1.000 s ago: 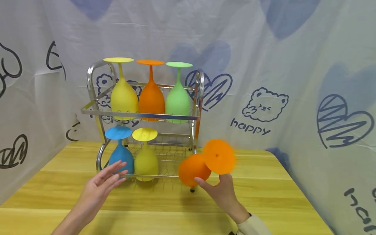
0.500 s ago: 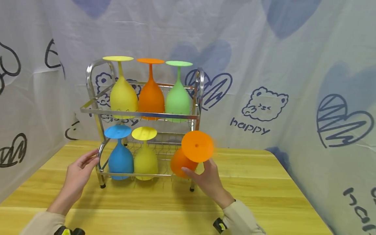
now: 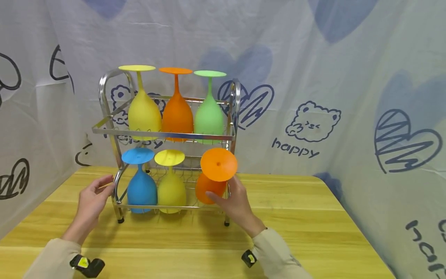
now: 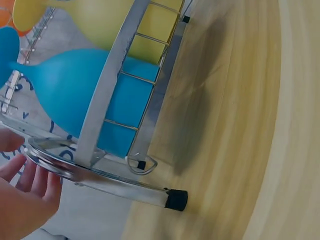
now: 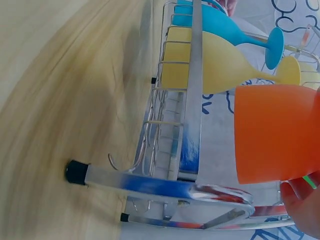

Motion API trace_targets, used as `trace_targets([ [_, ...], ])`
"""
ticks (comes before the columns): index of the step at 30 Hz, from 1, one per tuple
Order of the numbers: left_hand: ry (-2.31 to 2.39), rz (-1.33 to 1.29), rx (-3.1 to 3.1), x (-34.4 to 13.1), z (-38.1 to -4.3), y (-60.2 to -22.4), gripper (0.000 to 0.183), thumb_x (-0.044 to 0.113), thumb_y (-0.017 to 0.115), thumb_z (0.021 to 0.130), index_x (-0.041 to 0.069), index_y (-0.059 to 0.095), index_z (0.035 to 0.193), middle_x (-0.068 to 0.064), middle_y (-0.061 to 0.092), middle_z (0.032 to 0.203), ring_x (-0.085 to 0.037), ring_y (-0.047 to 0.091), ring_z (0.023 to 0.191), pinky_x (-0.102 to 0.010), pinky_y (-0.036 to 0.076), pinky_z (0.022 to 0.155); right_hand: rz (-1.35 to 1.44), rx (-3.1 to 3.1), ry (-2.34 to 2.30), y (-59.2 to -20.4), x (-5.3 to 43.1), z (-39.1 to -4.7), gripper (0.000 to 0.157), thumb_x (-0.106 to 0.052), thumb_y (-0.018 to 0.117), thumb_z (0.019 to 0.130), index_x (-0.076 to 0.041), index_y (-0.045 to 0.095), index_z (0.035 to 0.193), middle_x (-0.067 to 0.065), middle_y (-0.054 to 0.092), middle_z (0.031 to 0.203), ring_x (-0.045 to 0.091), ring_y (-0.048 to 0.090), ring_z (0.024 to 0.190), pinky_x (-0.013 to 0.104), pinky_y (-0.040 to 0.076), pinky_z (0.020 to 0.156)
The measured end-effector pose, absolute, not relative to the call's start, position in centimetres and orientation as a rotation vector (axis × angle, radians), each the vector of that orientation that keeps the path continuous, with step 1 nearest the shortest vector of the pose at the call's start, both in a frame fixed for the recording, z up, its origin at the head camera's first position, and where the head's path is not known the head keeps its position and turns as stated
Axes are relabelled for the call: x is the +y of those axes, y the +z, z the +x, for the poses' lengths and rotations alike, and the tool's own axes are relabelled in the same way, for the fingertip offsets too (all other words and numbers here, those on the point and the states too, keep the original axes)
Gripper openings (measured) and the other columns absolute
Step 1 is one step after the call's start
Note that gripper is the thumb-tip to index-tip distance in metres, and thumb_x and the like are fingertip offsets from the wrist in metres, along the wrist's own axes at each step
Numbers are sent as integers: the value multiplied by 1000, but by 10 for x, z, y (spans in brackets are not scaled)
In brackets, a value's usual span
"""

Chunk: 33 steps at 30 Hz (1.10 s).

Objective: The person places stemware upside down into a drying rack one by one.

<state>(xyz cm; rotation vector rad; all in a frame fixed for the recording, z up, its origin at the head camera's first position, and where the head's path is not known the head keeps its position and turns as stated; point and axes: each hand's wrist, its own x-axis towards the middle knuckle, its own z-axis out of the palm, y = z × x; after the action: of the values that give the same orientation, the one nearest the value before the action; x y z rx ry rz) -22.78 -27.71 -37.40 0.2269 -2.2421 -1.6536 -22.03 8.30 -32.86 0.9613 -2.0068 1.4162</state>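
In the head view a two-tier metal wire rack (image 3: 163, 134) stands on a wooden table. My left hand (image 3: 91, 201) holds the curved tube at the rack's lower left, its thumb and fingers about the tube in the left wrist view. My right hand (image 3: 237, 205) grips an orange goblet (image 3: 210, 188) by its bowl, upside down and tilted, foot toward the head camera. This goblet is at the right end of the lower tier, its rim above the front rail in the right wrist view. Left of it stand an upside-down yellow goblet (image 3: 171, 193) and a blue goblet (image 3: 141, 192).
On the upper tier stand three upside-down goblets: a yellow one (image 3: 144, 116), an orange one (image 3: 177, 116) and a green one (image 3: 209, 120). The wooden table (image 3: 296, 224) extends right and toward the front. A printed cloth (image 3: 306, 58) hangs behind and at both sides.
The orange goblet has moved left in my right hand, from outside the rack to over its lower tier. My left hand has gone from before the blue goblet to the rack's left tube.
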Motion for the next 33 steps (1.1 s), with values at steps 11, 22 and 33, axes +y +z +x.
trace_targets([
  [11, -2314, -14, -1817, -292, -236, -387, 17, 21, 64, 94, 26, 61, 110, 14, 67, 96, -1, 64, 88, -13, 51, 76, 889, -2127, 1433, -359, 69, -251, 63, -13, 73, 88, -8, 41, 142, 13, 50, 134, 27, 51, 122, 44, 44, 101],
  [22, -2372, -5, -1737, -293, -237, -387, 17, 15, 67, 92, 28, 70, 103, 12, 66, 97, -1, 63, 88, -14, 51, 75, 675, -2385, 1382, -362, 54, -257, 66, -20, 66, 93, 4, 33, 145, 25, 41, 138, 40, 48, 119, 51, 46, 96],
  [33, -2375, 18, -1734, -293, -237, -387, 18, 14, 65, 93, 29, 70, 102, 12, 66, 96, -2, 63, 87, -14, 51, 74, 552, -2511, 1361, -367, 47, -263, 66, -21, 63, 94, 6, 32, 145, 28, 42, 134, 39, 48, 117, 51, 46, 95],
])
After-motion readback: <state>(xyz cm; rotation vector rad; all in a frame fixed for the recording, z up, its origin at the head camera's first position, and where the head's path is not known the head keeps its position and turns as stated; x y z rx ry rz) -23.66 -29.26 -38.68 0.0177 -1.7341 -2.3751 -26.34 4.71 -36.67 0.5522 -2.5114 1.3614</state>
